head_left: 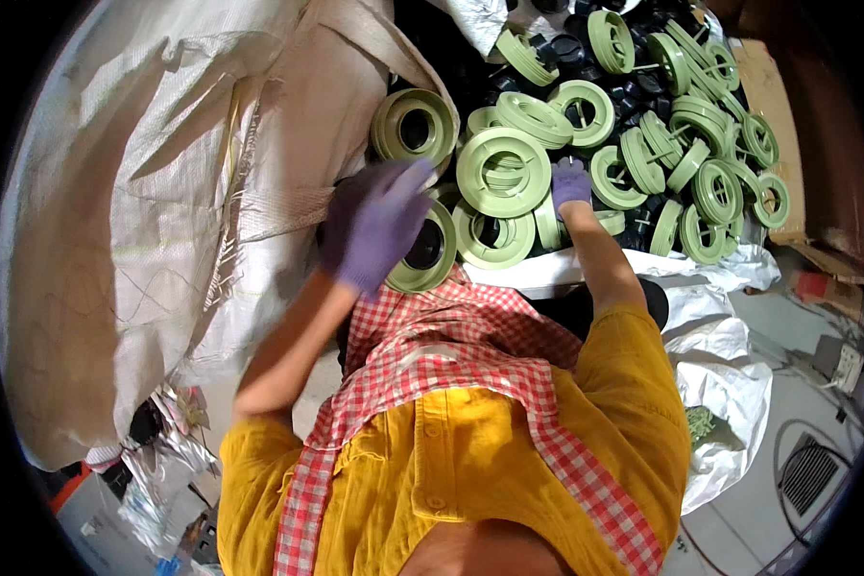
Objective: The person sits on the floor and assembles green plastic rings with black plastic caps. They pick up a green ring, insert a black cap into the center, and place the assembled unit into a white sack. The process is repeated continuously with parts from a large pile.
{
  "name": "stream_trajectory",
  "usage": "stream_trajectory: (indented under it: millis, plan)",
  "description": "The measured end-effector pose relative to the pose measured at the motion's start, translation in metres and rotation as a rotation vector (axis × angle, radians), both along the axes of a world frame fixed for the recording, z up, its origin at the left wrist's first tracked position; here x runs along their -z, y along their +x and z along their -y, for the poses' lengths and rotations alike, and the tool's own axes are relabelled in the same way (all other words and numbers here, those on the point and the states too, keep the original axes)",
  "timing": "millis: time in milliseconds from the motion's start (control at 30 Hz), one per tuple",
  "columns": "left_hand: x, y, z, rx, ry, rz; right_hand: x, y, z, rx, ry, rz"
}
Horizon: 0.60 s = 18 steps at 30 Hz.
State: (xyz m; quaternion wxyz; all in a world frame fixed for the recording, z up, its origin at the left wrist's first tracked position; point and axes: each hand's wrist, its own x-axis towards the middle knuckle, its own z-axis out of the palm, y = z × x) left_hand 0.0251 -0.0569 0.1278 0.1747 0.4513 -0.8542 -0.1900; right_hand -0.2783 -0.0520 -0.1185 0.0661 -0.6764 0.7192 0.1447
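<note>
My left hand (379, 226) wears a purple glove and is smeared by motion. It is over the left edge of a light green plastic ring (444, 261) with a dark centre, close to my apron; whether it holds anything cannot be told. Above it lies another green ring (386, 125), against a white sack. My right hand (572, 184), also gloved in purple, reaches into the pile with its fingers curled. A thin pale tip shows at those fingers, and what they grip is unclear. Between my hands a wide green ring with a crossbar (470, 173) lies on other rings.
Many green rings (718, 192) are heaped at the right among black plastic parts (568, 48). A big white woven sack (144, 192) fills the left. Cardboard (773, 125) borders the pile at right. White plastic sheeting (730, 384) hangs beside my right arm, near cables (787, 461) on the floor.
</note>
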Motion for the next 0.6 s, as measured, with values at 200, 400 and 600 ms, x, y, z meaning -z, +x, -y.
stream_trajectory:
  millis: [200,400,600]
  plan:
    - [0.09,-0.025,0.08,0.256,0.01,0.996,-0.01,-0.013,0.001,0.001,-0.06,0.059]
    - [0.067,-0.019,0.081,0.197,-0.034,0.831,-0.006,-0.015,-0.006,0.034,0.048,0.014]
    - [0.007,0.012,0.019,-0.326,0.821,-0.766,-0.066,-0.023,-0.022,0.218,0.137,0.031]
